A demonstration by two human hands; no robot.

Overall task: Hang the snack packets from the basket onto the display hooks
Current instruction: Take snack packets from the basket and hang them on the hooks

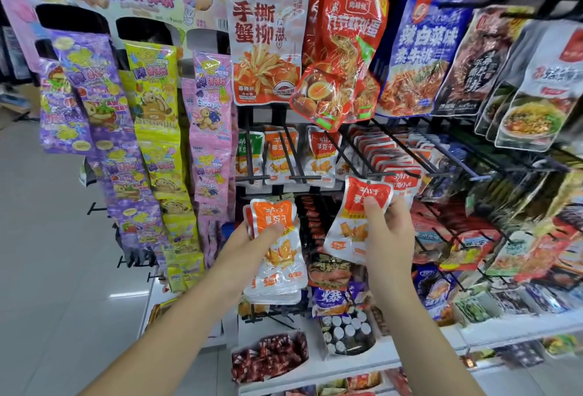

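Although the basket is nowhere in view, so how many packets wait in it cannot be told, the job looks partly done. At the far left hang candy strips (107, 118) in purple, yellow and pink, which play no part in it. Next comes the left hand (249, 239), whose grip is clamped on a small stack of orange packets (280, 266), with the thumb pressed on the front of the top one and the fingers hidden behind. The stack is held upright in the air, below the middle row of hooks (291, 156) and touching none of them. On those hooks, just above, a few hung packets (279, 153) of the same orange and red kinds are already in place, and further right the full row (388, 156) of red ones is well stocked. Just below that row's front end, the right hand (389, 235) pinches a single red packet (351, 230), thumb on its face near the top and fingers curled behind. Its upper edge is close under a hook's tip but, as far as can be seen, not threaded on. At the far right, bigger bags (536, 86) crowd the upper rail. What is left, judging from this, is to hang the red packet, then the orange stack one by one, then whatever the basket holds.
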